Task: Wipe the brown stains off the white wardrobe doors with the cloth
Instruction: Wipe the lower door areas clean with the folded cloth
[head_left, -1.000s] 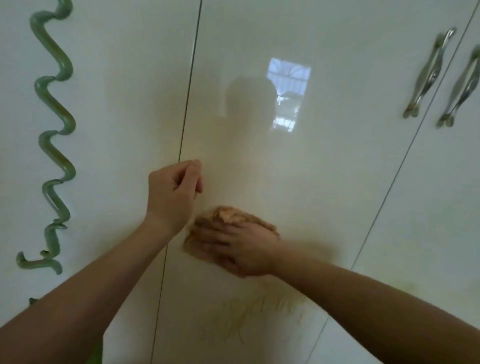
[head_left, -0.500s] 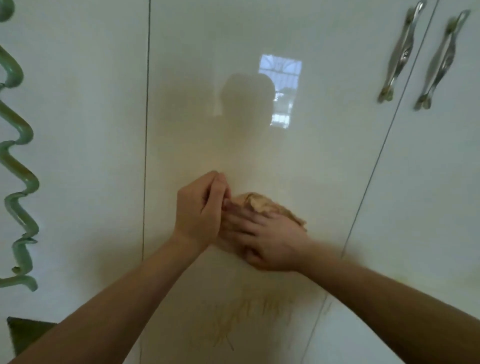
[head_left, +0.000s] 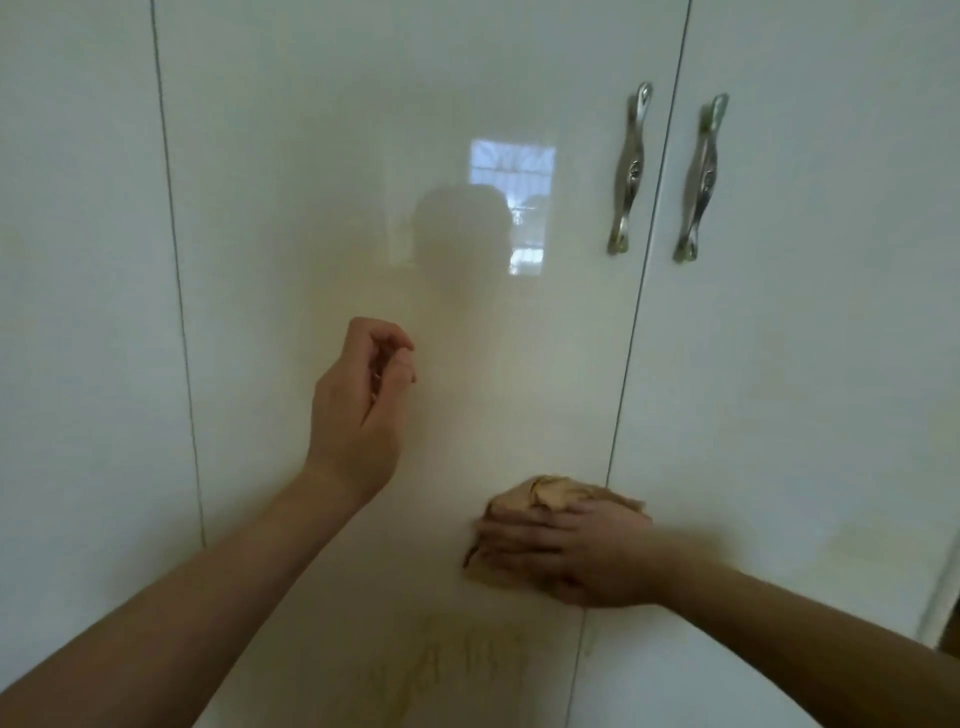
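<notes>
A glossy white wardrobe door (head_left: 363, 156) fills the view. My right hand (head_left: 576, 553) lies flat on a crumpled tan cloth (head_left: 540, 496), pressing it against the door near its right edge seam. Faint brown scribbled stains (head_left: 457, 670) mark the door just below the cloth. My left hand (head_left: 361, 410) hovers up and to the left, fingers loosely curled, holding nothing and well apart from the cloth.
Two silver handles (head_left: 629, 174) (head_left: 702, 179) flank the seam between the middle door and the right door (head_left: 805, 312). Another door panel (head_left: 78, 312) lies to the left. The gloss reflects a window (head_left: 511, 166) and a person's silhouette.
The view has shifted right, so the green wavy handle at the left has gone out of frame. My right hand slid the cloth right and down, away from my left hand, which stayed higher.
</notes>
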